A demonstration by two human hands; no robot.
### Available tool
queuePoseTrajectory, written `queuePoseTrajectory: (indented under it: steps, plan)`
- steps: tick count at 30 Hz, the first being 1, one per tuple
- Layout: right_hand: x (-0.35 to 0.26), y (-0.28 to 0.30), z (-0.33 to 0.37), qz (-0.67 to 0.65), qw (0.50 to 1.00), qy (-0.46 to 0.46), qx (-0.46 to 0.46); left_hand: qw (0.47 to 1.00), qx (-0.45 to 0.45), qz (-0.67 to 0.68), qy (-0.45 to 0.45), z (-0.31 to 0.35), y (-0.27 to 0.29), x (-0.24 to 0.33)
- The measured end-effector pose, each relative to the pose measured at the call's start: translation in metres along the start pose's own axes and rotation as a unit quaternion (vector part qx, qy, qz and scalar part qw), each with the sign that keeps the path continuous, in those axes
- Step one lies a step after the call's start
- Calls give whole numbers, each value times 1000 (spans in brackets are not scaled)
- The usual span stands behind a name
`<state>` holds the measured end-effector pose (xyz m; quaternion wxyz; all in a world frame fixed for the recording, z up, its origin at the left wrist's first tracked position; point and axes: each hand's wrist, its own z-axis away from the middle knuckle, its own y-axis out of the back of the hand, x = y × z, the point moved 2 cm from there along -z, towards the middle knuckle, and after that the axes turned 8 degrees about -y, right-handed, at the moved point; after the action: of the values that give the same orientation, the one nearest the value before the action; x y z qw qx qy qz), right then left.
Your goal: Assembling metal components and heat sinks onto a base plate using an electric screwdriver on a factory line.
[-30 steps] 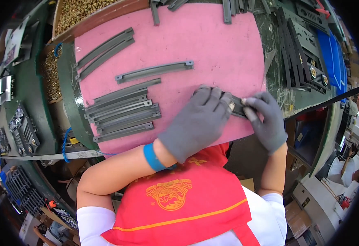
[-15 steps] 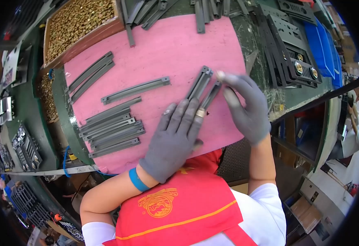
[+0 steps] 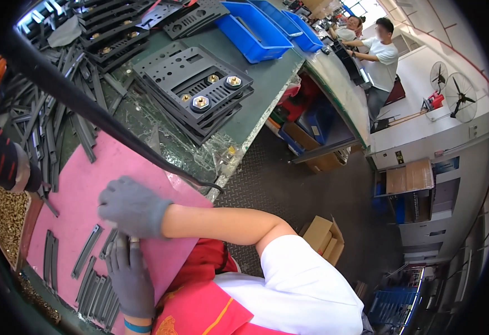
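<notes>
Both my hands wear grey gloves over a pink mat [image 3: 166,259]. My left hand [image 3: 130,279] lies with fingers stretched out at a short dark metal bar [image 3: 108,241], whose lower part it covers. Just beyond those fingertips is my right hand [image 3: 135,207], raised slightly, its fingers curled in; what they hold, if anything, is hidden. A single channel-shaped metal bar [image 3: 86,251] lies left of my left hand, and a row of similar bars [image 3: 98,298] sits beside its wrist. Two more bars [image 3: 50,259] lie at the mat's left.
A wooden box of brass-coloured fittings [image 3: 7,223] stands at left. A black hose [image 3: 116,123] crosses above the bench. Beyond are piled metal strips [image 3: 49,123], stacked slotted plates [image 3: 194,84] with nuts, and blue bins [image 3: 255,33]. Two people work farther off; a carton [image 3: 325,240] sits on the floor.
The view has swung right, so the bench appears turned and lower left. My right hand has gone from fingers apart to curled in. My left hand remains by the bars.
</notes>
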<state>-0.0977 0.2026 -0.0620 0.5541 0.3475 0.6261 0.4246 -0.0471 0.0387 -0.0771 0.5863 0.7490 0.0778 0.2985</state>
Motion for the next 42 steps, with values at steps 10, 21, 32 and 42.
queuePoseTrajectory:
  steps: [10,21,32,42]
  plan:
    - [-65,-61,-56,18,986,158,-56,991,40,111,57,52,66,-3]
    - [30,9,-17,26,997,72,-17,922,157,-115,335,196,64,-38]
    - [-98,-51,-31,-83,959,259,-76,927,76,-143,337,174,24,-39]
    - [-121,-77,-77,55,952,301,-17,961,27,-70,265,162,20,-36]
